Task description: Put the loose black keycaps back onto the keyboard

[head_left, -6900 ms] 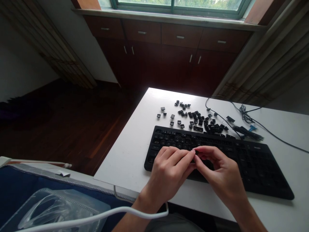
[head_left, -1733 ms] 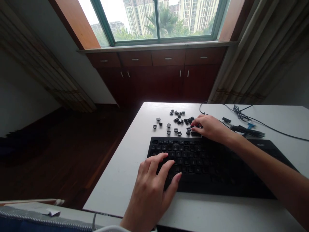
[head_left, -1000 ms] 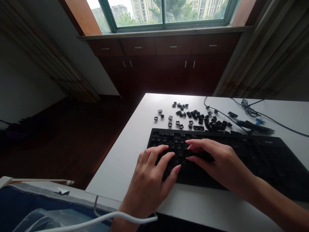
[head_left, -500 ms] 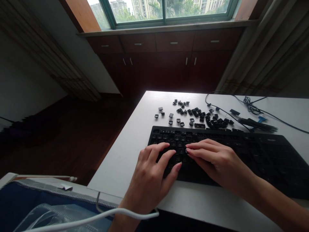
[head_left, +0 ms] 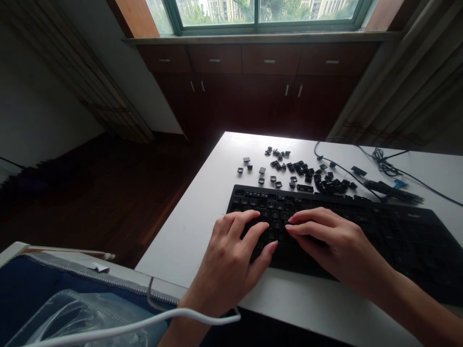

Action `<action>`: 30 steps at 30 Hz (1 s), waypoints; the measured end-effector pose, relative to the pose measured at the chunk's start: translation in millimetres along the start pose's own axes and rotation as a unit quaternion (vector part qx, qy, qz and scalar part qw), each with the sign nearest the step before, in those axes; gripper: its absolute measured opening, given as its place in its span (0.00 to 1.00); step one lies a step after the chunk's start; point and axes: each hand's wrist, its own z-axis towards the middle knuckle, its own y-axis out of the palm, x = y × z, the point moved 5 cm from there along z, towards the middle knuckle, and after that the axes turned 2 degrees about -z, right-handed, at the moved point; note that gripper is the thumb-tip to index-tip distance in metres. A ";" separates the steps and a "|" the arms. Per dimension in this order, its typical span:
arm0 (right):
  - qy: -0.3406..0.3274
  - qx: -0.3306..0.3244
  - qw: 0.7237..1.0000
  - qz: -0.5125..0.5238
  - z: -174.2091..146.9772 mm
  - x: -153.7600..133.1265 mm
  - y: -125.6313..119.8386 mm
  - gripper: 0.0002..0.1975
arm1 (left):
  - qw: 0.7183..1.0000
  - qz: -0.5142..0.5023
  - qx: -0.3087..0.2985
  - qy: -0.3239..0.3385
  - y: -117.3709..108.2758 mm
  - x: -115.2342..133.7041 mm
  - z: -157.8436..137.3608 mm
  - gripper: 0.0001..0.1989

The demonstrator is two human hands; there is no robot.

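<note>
A black keyboard point(head_left: 379, 226) lies across the white table, some of its key places without caps. My left hand point(head_left: 237, 253) rests over its left part, fingers apart and slightly bent, nothing held. To the right, the fingertips of my right hand point(head_left: 331, 236) are pinched together at the keys, on what looks like a small black keycap mostly hidden by them. Behind the keyboard, loose black keycaps point(head_left: 298, 167) lie scattered, some upside down, with a denser heap point(head_left: 334, 185) on the right.
A dark brush-like tool point(head_left: 392, 191) lies behind the keyboard, near a thin black cable point(head_left: 379, 156). At lower left, a white cable point(head_left: 144, 323) crosses in front of a blue fabric bin point(head_left: 21, 289) holding clear plastic. The white table's point(head_left: 181, 236) left edge drops to dark floor.
The view has shifted a little, so everything sits slightly further right. Both hands keep nearly the same pose over the keyboard; the right fingertips remain pinched at the same keys.
</note>
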 end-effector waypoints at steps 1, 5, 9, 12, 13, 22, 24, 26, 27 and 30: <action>-0.001 0.005 1.000 0.002 -0.1 -0.1 -0.4 0.10 | 1.000 -0.001 -0.001 0.000 0.1 0.1 0.2 0.15; -0.004 0.015 1.000 0.010 -0.5 0.3 -1.1 0.10 | 1.000 0.001 0.002 0.001 -0.6 0.3 -0.2 0.15; -0.001 -0.002 1.000 0.011 1.5 1.0 -1.2 0.10 | 1.000 0.001 0.001 0.000 -1.0 0.4 -0.8 0.15; 0.000 -0.014 1.000 0.007 3.9 -0.5 -1.8 0.09 | 1.000 0.002 -0.002 -0.001 -0.8 0.3 -0.8 0.15; 0.004 -0.020 1.000 0.006 4.3 -0.9 -2.0 0.08 | 1.000 0.003 -0.002 -0.001 -0.7 0.3 -0.8 0.16; 0.123 0.032 0.991 0.036 24.9 8.4 -12.8 0.08 | 1.000 -0.018 0.022 -0.012 -0.7 -1.5 -2.9 0.27; 0.148 0.054 0.987 -0.027 40.0 11.6 -8.5 0.12 | 0.997 -0.036 0.053 -0.034 -3.9 -4.8 -3.4 0.26; 0.154 0.042 0.981 -0.107 55.7 13.0 2.8 0.15 | 0.992 -0.057 0.087 -0.076 -7.5 -11.2 -4.7 0.25; 0.154 0.035 0.976 -0.147 62.2 13.4 9.3 0.16 | 0.987 -0.070 0.101 -0.101 -9.0 -15.2 -5.8 0.24; 0.155 0.029 0.961 -0.225 72.5 12.9 26.2 0.17 | 0.973 -0.109 0.128 -0.161 -12.1 -25.7 -10.3 0.23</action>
